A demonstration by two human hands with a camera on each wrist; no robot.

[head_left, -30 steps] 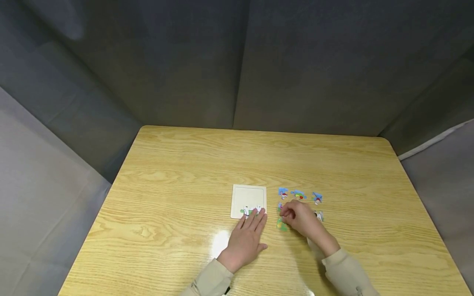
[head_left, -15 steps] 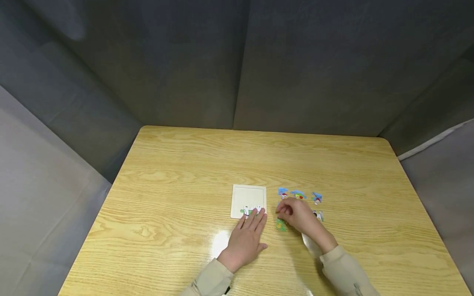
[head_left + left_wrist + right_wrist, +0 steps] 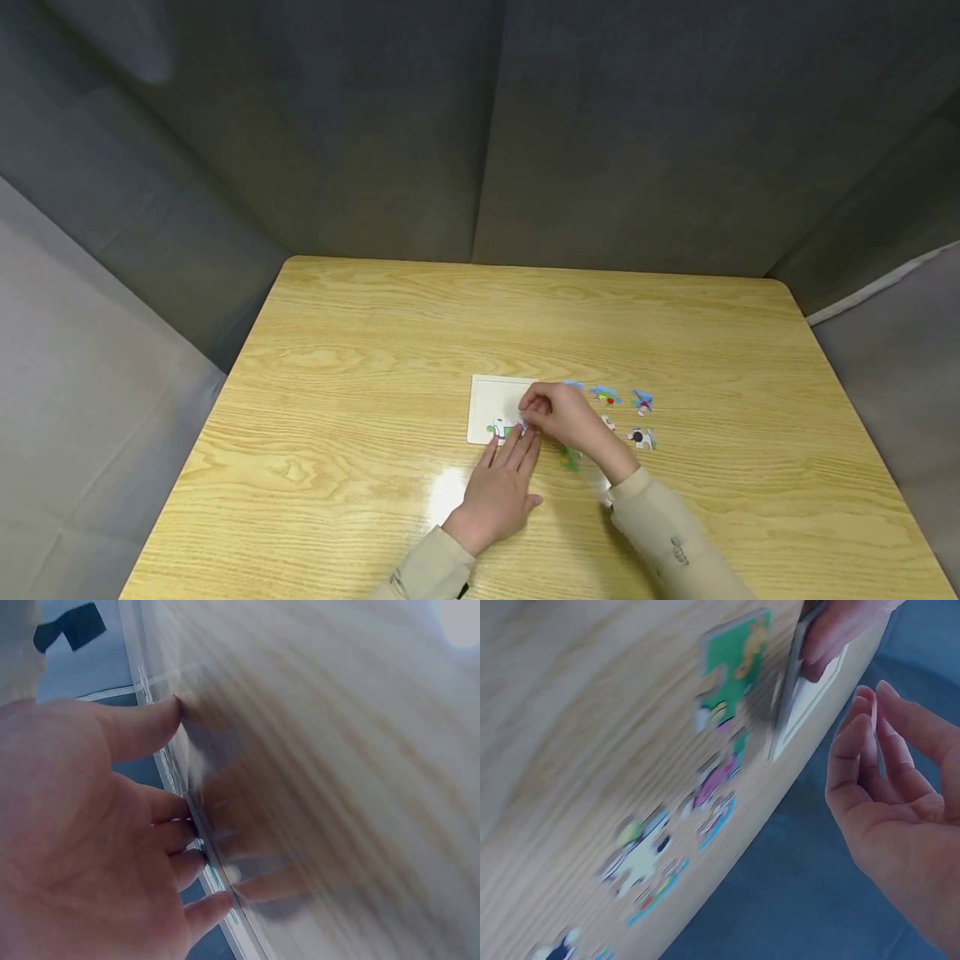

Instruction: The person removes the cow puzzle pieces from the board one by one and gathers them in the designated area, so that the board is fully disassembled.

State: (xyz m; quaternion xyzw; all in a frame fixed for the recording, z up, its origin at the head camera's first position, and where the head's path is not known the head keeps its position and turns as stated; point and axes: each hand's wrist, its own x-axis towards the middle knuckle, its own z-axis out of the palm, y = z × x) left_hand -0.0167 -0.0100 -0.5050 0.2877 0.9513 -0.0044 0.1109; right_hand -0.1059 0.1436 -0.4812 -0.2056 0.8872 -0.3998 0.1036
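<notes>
My left hand (image 3: 501,496) lies flat with its fingers spread, the fingertips over the near edge of a square white puzzle tray (image 3: 491,396). Jigsaw pieces with white and green print (image 3: 499,429) lie in the tray's near part, partly covered by those fingers. Above the tray's right side is my right hand (image 3: 562,412), its thumb and fingertips brought together right by the left fingertips. In the right wrist view, nothing shows between the right fingertips (image 3: 881,690). The left wrist view shows the left fingers (image 3: 206,907) along the tray's edge.
Several loose jigsaw pieces lie on the wooden table right of the tray: a green one (image 3: 735,664), a purple one (image 3: 716,776), a white dog piece (image 3: 641,859), a blue one (image 3: 642,402) and a black-spotted one (image 3: 642,437). Grey curtains (image 3: 480,133) surround the table.
My right hand has moved left and slightly away from me, from the loose pieces to above the tray, uncovering a piece behind it. My left hand has stayed put.
</notes>
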